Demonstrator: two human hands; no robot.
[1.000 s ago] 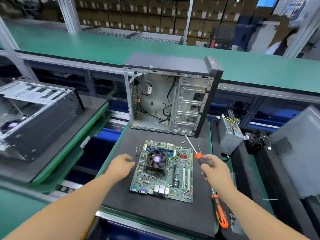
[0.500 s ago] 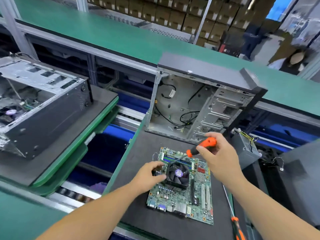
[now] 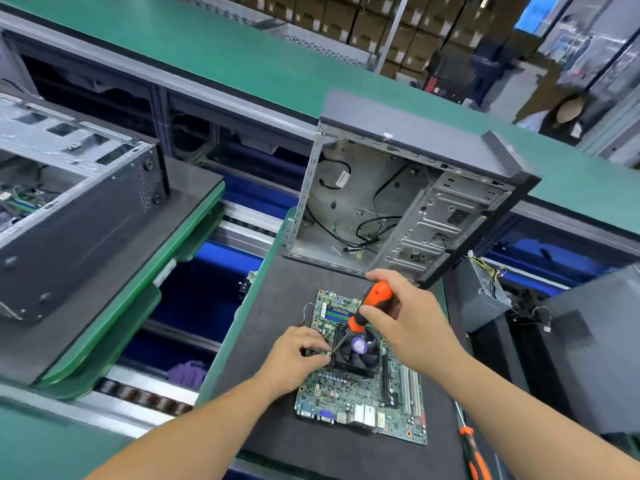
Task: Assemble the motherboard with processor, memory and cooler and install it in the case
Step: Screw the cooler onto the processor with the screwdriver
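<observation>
A green motherboard (image 3: 349, 396) lies flat on the black mat (image 3: 277, 306). On it sits the black cooler (image 3: 360, 355) with a purple hub on its fan. My right hand (image 3: 412, 323) grips an orange-handled screwdriver (image 3: 375, 299), and its shaft slants down to the cooler's left corner. My left hand (image 3: 298, 355) rests on the board there, fingers curled at the screwdriver's tip and the cooler's edge. Behind the board stands the open, empty case (image 3: 408, 199) with loose black cables inside.
A second orange screwdriver (image 3: 474, 455) lies on the mat at the lower right. A power supply (image 3: 481, 296) with yellow wires sits right of the case, next to a dark side panel (image 3: 588, 358). Another case (image 3: 69, 202) lies on the left pallet. A person (image 3: 564, 116) stands beyond the far bench.
My right hand swung the screwdriver over the board and lowered its tip to the cooler's left corner. My left hand moved from the mat onto the board beside the cooler. The view shifted left.
</observation>
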